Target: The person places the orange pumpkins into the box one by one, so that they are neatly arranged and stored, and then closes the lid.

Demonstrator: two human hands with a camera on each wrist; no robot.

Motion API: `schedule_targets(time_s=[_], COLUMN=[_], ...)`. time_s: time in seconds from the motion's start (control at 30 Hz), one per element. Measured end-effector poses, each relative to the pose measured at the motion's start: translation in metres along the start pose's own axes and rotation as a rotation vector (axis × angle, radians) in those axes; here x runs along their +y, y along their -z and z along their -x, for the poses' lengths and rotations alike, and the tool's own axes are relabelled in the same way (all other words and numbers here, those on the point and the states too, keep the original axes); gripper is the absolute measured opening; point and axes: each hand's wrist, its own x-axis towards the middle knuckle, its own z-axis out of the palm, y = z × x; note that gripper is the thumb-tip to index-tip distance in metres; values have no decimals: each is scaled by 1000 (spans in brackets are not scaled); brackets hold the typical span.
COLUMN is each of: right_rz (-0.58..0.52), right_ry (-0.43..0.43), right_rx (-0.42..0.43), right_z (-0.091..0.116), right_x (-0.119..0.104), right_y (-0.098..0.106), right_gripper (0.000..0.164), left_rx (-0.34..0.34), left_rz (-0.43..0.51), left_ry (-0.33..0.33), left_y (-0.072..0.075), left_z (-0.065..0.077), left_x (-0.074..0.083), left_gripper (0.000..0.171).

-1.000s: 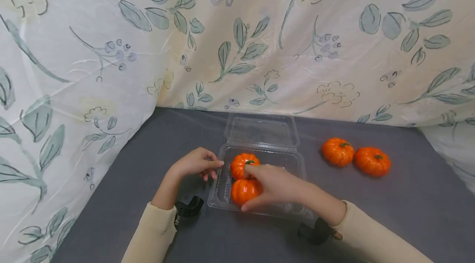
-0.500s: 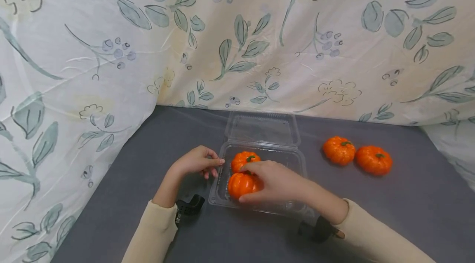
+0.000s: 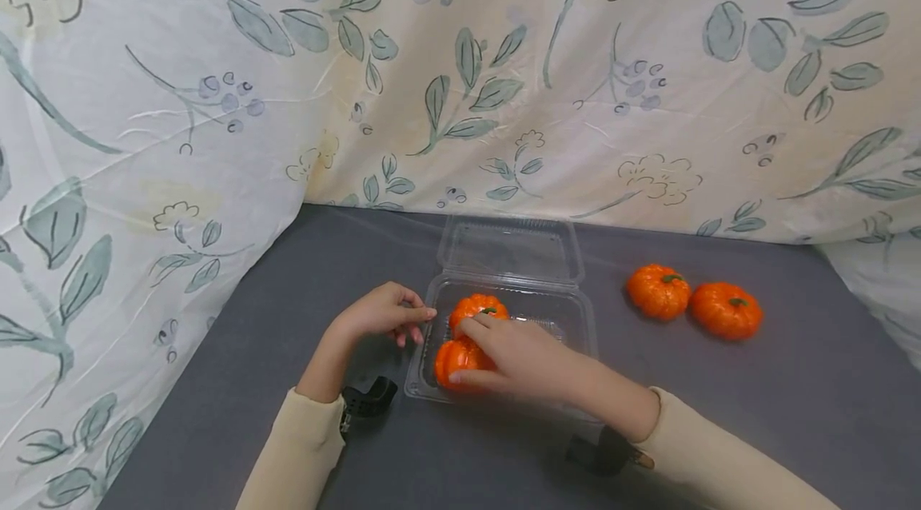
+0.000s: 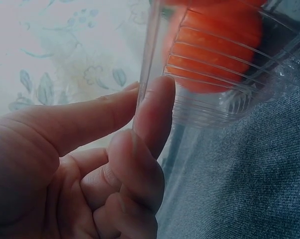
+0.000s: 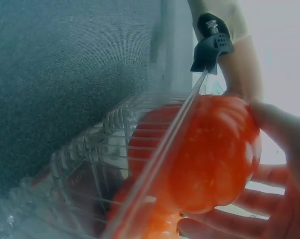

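My left hand [image 3: 388, 314] pinches the left rim of a clear plastic clamshell container [image 3: 576, 318] between thumb and forefinger; the left wrist view shows the thin rim between the fingertips [image 4: 157, 94]. Inside the container, my right hand [image 3: 521, 350] grips a small orange pumpkin [image 3: 449, 364] at the near left, thumb on the near side and fingers over the top. This pumpkin [image 5: 214, 154] looks tilted, and part of it is hidden under the hand. Right behind it sits a second pumpkin [image 3: 477, 310] with a green stem, partly covered by my right fingers.
The container's lid [image 3: 511, 250] lies open toward the back. Two more orange pumpkins, one at the left [image 3: 658, 292] and one at the right [image 3: 727, 310], rest side by side on the grey cloth [image 3: 719, 406]. A flowered curtain [image 3: 460, 78] hangs behind and at the left.
My right hand has shifted left with the near pumpkin, which has moved closer to the container's left wall and turned. My left hand stays at the rim.
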Motion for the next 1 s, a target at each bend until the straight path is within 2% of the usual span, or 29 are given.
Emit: schedule_targets(time_s=[0.2, 0.37, 0.53, 0.77, 1.0], right_rz=[-1, -52, -186, -225, -256], right_ry=[-2, -21, -55, -34, -22], right_rx=[-7, -154, -263, -243, -203], right_z=[-5, -4, -1, 5, 9], right_x=[-1, 1, 6, 13, 17], right_y=[0, 3, 11, 28, 45], right_gripper=[42, 54, 66, 62, 47], left_rx=[2, 5, 16, -3, -5], left_rz=[-1, -4, -12, 5, 12], left_ry=[4, 1, 3, -11, 0], left_y=[0, -1, -1, 1, 3], left_z=[1, 1, 1, 1, 1], left_x=[0, 0, 1, 1, 2], left_gripper=[26, 26, 25, 26, 26])
